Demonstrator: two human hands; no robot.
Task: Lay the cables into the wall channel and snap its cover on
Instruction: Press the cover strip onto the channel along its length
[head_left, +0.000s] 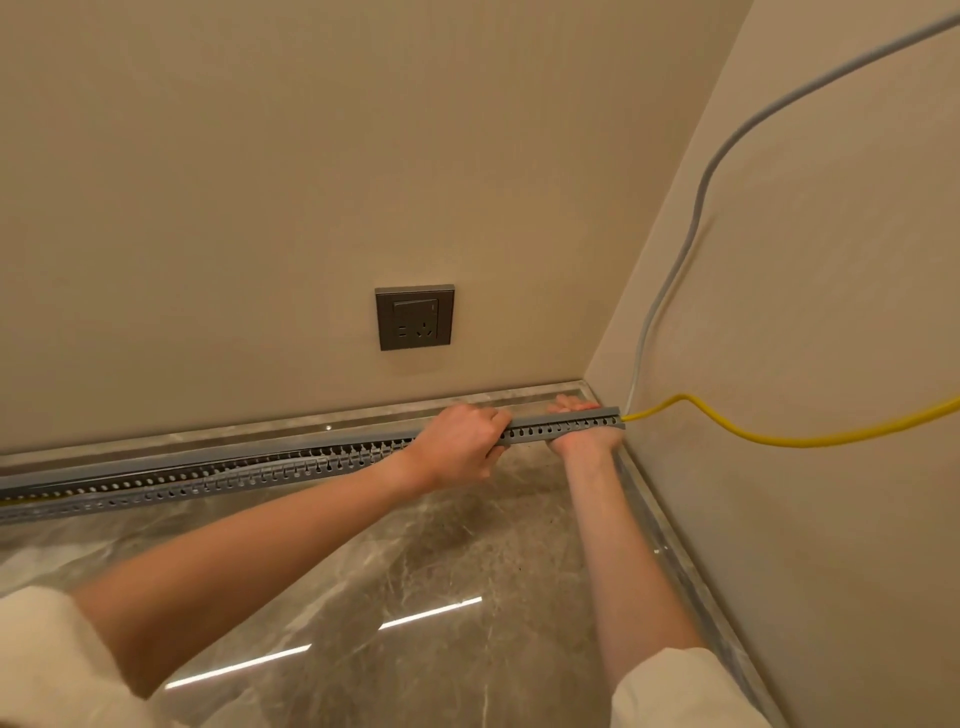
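A grey slotted wall channel (291, 465) is seen lying along the foot of the back wall, on the marble floor (441, 561), its right end reaching the room corner. The left hand (460, 447) is closed over the channel's top edge, and the right hand (584, 428) is wrapped around it near the corner end, fingers behind and wrist in front. A yellow cable (779, 441) and a grey cable (696, 223) are observed emerging at that end; a dark wall socket (414, 317) is noted above.
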